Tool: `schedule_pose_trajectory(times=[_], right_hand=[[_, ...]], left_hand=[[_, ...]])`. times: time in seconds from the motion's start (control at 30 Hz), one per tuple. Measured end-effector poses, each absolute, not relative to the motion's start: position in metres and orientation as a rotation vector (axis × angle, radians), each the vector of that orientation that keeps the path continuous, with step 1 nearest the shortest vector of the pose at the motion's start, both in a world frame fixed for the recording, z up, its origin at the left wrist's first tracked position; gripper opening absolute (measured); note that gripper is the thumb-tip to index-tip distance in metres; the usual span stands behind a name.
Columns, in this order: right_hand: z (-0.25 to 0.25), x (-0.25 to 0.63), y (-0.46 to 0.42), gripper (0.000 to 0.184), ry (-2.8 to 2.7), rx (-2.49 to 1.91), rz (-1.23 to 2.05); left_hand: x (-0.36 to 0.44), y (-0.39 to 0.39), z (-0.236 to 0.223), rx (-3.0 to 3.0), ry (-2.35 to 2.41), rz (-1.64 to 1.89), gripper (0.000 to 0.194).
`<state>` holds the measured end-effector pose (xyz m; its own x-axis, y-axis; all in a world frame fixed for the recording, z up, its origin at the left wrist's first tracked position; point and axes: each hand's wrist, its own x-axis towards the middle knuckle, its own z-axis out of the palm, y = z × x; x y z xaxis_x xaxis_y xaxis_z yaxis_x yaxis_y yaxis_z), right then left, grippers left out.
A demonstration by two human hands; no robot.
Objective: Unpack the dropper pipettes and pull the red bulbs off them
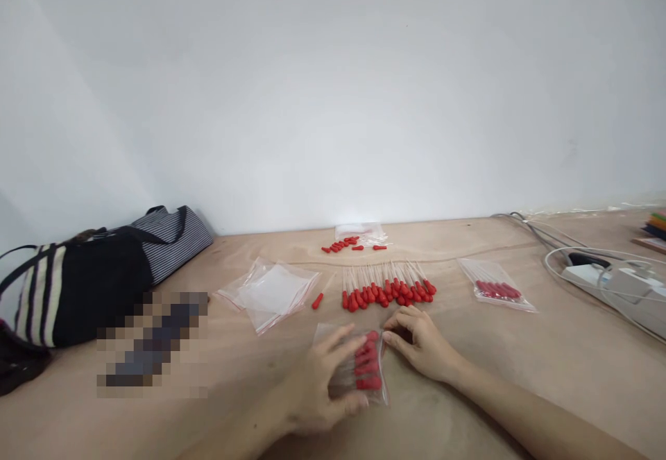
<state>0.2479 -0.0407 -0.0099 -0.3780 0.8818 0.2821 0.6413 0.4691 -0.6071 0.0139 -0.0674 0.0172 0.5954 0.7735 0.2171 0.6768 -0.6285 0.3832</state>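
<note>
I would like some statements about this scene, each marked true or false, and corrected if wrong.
1. The left hand is over a clear zip bag with red-bulbed droppers inside. True.
2. The right hand lifts a dropper high. False: it is low, its fingers near that bag's edge.
3. The power strip touches the black fabric bag. False: they lie on opposite sides.
4. A second filled zip bag lies left of the power strip. True.
5. Every dropper is inside a bag. False: loose droppers lie on the tabletop too.
</note>
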Motion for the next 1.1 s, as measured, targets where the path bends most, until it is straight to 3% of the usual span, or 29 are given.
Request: schedule_pose_trajectory(times=[0.1,0.17,0.53,0.73,0.9,1.0,1.1], right_hand=[[-0.012,0.243,-0.040,0.024,-2.083,-1.310,0.580],[-0.011,0.241,-0.041,0.026,-2.077,-1.352,0.566],[-0.009,0.239,-0.043,0.025,-2.078,-1.415,0.522],[-0.008,0.238,-0.046,0.025,-2.052,-1.460,0.510],[-0.007,0.238,-0.046,0.026,-2.025,-1.501,0.491],[-0.006,0.237,-0.046,0.028,-2.043,-1.532,0.498],[-0.005,0.235,-0.047,0.030,-2.090,-1.508,0.558]], left_hand=[[0.006,-0.033,0.027,2.531,1.559,0.625,0.028],[0.003,-0.006,0.032,2.526,1.801,0.486,0.020],[0.035,0.033,0.025,2.419,1.981,0.303,0.025],[0.043,0.043,0.026,2.285,1.909,0.409,0.008],[0.030,0.004,0.033,2.346,1.689,0.566,0.015],[0.022,-0.031,0.030,2.524,1.125,0.564,0.019],[0.020,-0.054,0.020,2.607,0.883,0.421,0.060]])
